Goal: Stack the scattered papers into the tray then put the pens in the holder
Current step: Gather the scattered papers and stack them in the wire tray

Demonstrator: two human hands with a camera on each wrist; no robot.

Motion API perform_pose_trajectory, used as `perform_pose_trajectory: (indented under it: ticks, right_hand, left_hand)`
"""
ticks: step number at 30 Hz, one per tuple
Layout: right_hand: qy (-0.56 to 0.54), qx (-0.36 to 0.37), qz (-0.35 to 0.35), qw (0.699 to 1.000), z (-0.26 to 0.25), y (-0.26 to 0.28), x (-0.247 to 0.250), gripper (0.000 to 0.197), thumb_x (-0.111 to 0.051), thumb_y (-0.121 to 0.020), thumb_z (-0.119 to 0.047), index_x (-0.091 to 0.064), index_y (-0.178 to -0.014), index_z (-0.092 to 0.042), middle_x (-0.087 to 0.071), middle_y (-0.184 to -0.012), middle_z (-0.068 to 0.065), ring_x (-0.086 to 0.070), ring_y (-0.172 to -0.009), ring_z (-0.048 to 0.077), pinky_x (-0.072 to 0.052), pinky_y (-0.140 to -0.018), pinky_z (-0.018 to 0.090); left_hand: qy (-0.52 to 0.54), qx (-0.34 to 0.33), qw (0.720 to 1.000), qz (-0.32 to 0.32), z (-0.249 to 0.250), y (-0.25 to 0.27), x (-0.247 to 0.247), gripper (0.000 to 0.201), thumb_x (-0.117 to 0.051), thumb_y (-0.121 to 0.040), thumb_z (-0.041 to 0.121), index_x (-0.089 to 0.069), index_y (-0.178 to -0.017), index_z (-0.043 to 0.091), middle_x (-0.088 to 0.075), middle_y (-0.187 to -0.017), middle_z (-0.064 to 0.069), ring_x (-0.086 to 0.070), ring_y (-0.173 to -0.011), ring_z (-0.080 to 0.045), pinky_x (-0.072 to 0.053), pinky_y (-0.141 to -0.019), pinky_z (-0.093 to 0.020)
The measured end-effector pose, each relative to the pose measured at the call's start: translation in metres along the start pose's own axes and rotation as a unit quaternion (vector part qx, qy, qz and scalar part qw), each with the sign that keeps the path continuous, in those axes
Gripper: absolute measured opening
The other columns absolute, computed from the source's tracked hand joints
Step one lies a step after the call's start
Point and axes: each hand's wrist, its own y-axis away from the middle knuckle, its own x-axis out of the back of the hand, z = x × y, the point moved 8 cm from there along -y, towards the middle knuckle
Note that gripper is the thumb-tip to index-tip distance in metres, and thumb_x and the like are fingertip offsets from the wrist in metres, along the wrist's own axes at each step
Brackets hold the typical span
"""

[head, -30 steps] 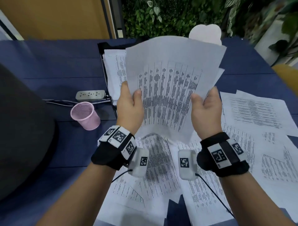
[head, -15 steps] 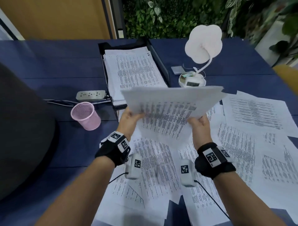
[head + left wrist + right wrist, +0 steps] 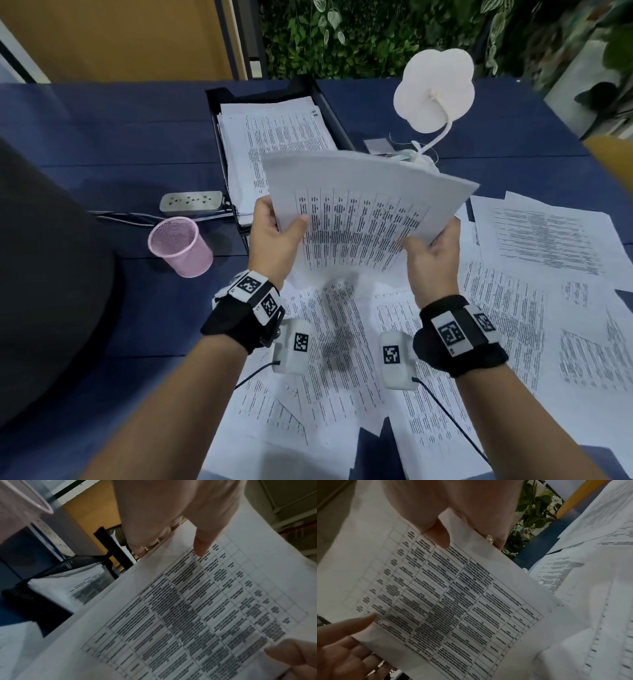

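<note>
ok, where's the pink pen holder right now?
In the head view the pink mesh pen holder stands on the blue table, left of the left hand, just in front of the power strip and left of the paper tray.

The held paper [image 3: 359,212] hides the base of the lamp [image 3: 435,89] and the near end of the tray [image 3: 219,144]. Its print is too blurry to read. Both hands' fingers are hidden behind it.

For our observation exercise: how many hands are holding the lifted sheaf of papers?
2. The left hand grips the left edge of the sheaf of papers, thumb on top; the right hand grips its lower right corner. No other hand is in view.
</note>
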Motion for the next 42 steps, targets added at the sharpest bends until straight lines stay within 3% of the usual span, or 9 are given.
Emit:
perform_pose_trajectory:
  ticks: [4, 9, 16, 21, 26, 30, 34, 39, 42]
  right_hand:
    - [0.001, 0.007, -0.013, 1.000, -0.006, -0.002, -0.005, 0.044, -0.051, -0.086, 0.008, -0.045, -0.121, -0.019, -0.060, -0.102, -0.011, -0.058, -0.092, -0.003, -0.048, -0.085, 0.019]
    - [0.004, 0.039, 0.016, 0.999, -0.019, -0.003, -0.003, 0.044, -0.045, -0.084, 0.008, -0.045, -0.096, -0.034, -0.059, -0.090, -0.007, -0.056, -0.073, 0.005, -0.048, -0.064, 0.021]
    - [0.023, -0.029, -0.034, 0.999, 0.022, 0.001, -0.004, 0.041, -0.044, -0.087, 0.010, -0.040, -0.115, -0.020, -0.057, -0.094, -0.012, -0.057, -0.075, -0.007, -0.044, -0.057, 0.001]
    - [0.051, -0.066, -0.046, 0.995, 0.044, -0.002, 0.002, 0.025, -0.049, -0.092, 0.001, -0.049, -0.108, -0.019, -0.061, -0.097, -0.012, -0.058, -0.088, 0.000, -0.048, -0.081, 0.017]
    - [0.080, -0.055, -0.059, 0.994, 0.049, -0.003, 0.006, 0.020, -0.048, -0.094, -0.002, -0.051, -0.090, -0.022, -0.057, -0.078, -0.008, -0.051, -0.065, 0.004, -0.044, -0.067, 0.020]
    - [0.095, -0.107, -0.073, 0.987, 0.073, 0.002, 0.005, 0.022, -0.048, -0.093, 0.001, -0.054, -0.107, -0.014, -0.065, -0.102, -0.002, -0.060, -0.087, 0.004, -0.046, -0.077, 0.016]
    - [0.191, -0.190, -0.112, 0.956, 0.114, 0.015, 0.006, 0.018, -0.050, -0.089, 0.000, -0.053, -0.107, 0.003, -0.062, -0.111, 0.025, -0.060, -0.103, 0.040, -0.049, -0.089, 0.049]
    - [0.269, -0.279, -0.187, 0.903, 0.163, 0.033, 0.003, 0.041, -0.050, -0.087, -0.006, -0.049, -0.127, 0.002, -0.055, -0.129, 0.022, -0.051, -0.094, 0.020, -0.042, -0.084, 0.030]
    - [0.277, -0.290, -0.197, 0.895, 0.173, 0.035, 0.000, 0.047, -0.048, -0.087, -0.007, -0.045, -0.133, -0.002, -0.052, -0.135, 0.017, -0.054, -0.108, 0.024, -0.042, -0.095, 0.034]
  left_hand:
    - [-0.008, -0.023, 0.999, -0.030, 0.015, -0.001, -0.007, 0.031, -0.060, -0.089, 0.007, -0.049, -0.116, 0.016, -0.064, -0.113, 0.001, -0.061, -0.108, -0.013, -0.045, -0.102, -0.039]
    - [-0.023, -0.050, 0.998, -0.021, 0.022, -0.004, -0.012, 0.030, -0.056, -0.087, 0.019, -0.048, -0.116, 0.019, -0.063, -0.115, 0.003, -0.061, -0.108, -0.008, -0.046, -0.098, -0.033]
    - [-0.083, 0.030, 0.995, -0.052, -0.026, 0.002, -0.010, 0.038, -0.055, -0.093, 0.010, -0.046, -0.130, 0.014, -0.059, -0.127, 0.001, -0.056, -0.114, -0.008, -0.040, -0.103, -0.028]
    - [-0.077, 0.031, 0.996, -0.042, -0.028, 0.001, -0.008, 0.037, -0.050, -0.096, 0.011, -0.046, -0.133, 0.009, -0.059, -0.123, 0.004, -0.055, -0.112, -0.004, -0.039, -0.101, -0.022]
    - [-0.104, 0.055, 0.992, -0.052, -0.038, -0.001, -0.004, 0.031, -0.051, -0.095, 0.008, -0.049, -0.123, 0.022, -0.062, -0.112, 0.015, -0.058, -0.106, 0.001, -0.041, -0.096, -0.021]
    - [-0.207, 0.087, 0.973, -0.062, -0.052, 0.008, 0.005, 0.044, -0.052, -0.096, 0.017, -0.041, -0.138, 0.011, -0.050, -0.133, 0.006, -0.048, -0.121, -0.009, -0.034, -0.103, -0.023]
    - [-0.276, 0.131, 0.949, -0.081, -0.085, 0.027, 0.019, 0.041, -0.052, -0.096, 0.017, -0.045, -0.136, 0.011, -0.057, -0.130, -0.002, -0.051, -0.109, -0.009, -0.037, -0.091, -0.020]
    - [-0.327, 0.226, 0.913, -0.090, -0.141, 0.049, 0.046, 0.041, -0.055, -0.094, 0.019, -0.046, -0.133, 0.008, -0.059, -0.126, -0.008, -0.057, -0.111, -0.025, -0.044, -0.087, -0.027]
    - [-0.311, 0.247, 0.914, -0.082, -0.153, 0.057, 0.057, 0.044, -0.058, -0.093, 0.021, -0.047, -0.133, 0.007, -0.058, -0.126, -0.005, -0.056, -0.113, -0.024, -0.042, -0.089, -0.026]
